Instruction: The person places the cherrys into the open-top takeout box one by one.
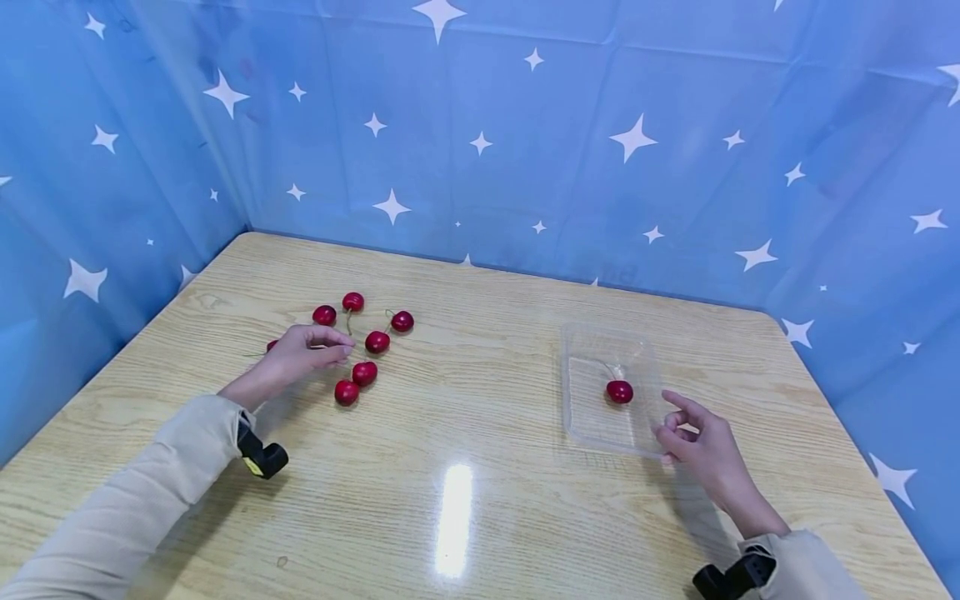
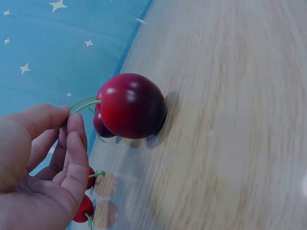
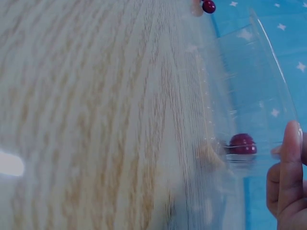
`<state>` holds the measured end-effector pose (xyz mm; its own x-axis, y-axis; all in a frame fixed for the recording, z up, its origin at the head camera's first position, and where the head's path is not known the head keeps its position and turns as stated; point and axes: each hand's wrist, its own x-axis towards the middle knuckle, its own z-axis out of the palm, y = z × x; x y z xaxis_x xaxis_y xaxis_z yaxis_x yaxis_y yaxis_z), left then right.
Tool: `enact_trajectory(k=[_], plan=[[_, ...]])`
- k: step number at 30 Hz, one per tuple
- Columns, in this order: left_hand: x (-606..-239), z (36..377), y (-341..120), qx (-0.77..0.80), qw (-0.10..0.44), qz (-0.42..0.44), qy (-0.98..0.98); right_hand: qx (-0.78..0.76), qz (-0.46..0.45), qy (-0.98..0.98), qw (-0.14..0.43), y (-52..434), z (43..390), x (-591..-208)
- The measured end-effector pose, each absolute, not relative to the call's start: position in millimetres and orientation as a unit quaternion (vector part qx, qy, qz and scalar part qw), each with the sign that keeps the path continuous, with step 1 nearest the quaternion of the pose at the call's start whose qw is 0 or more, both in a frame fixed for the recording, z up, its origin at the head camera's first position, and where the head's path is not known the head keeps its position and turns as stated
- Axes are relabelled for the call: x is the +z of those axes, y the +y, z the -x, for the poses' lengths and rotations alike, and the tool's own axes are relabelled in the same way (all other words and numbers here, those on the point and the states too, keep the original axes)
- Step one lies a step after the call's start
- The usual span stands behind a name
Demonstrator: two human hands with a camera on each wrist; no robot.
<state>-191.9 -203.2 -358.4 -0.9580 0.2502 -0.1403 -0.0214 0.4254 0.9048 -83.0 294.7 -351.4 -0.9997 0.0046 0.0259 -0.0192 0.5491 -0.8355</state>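
My left hand (image 1: 347,348) reaches into a loose group of several red cherries on the left of the wooden table (image 1: 465,433). In the left wrist view its thumb and forefinger (image 2: 76,132) pinch the green stem of one cherry (image 2: 132,105), which rests on the table; in the head view this cherry (image 1: 377,342) lies just right of the fingertips. A clear plastic tray (image 1: 592,421) on the right holds a single cherry (image 1: 619,391) (image 3: 242,143). My right hand (image 1: 678,425) lies at the tray's near right corner, fingers loosely curled, holding nothing.
Other cherries (image 1: 353,302) (image 1: 347,392) lie around my left hand, one partly hidden behind it. Blue star-patterned cloth (image 1: 525,125) walls the table at the back and both sides. A light glare (image 1: 453,521) shows on the wood between my arms.
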Motion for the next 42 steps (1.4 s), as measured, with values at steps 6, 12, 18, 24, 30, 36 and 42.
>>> enact_trajectory(k=[6,12,18,24,30,36,42], plan=[[-357.3,189.9,-200.8,0.541,0.126,-0.056,0.829,0.478,-0.004,-0.878,0.013,294.2,83.0,-351.7],[-354.6,188.0,-196.2,0.568,0.131,-0.055,0.811,0.483,-0.005,-0.876,0.015,294.0,83.1,-352.0],[-351.3,185.9,-186.9,0.588,0.141,-0.062,0.794,0.481,-0.007,-0.877,0.018,294.3,83.3,-352.4],[-349.3,185.7,-181.5,0.586,0.165,-0.063,0.791,0.478,-0.010,-0.878,0.020,294.6,83.5,-352.3],[-346.3,186.3,-173.9,0.588,0.169,-0.055,0.789,0.479,-0.009,-0.878,0.018,294.5,83.0,-351.8],[-345.3,187.1,-163.6,0.609,0.178,-0.074,0.769,0.478,-0.012,-0.878,0.022,294.4,82.9,-351.9],[-341.2,187.7,-151.0,0.594,0.192,-0.090,0.776,0.480,-0.009,-0.877,0.021,294.9,82.8,-353.0]])
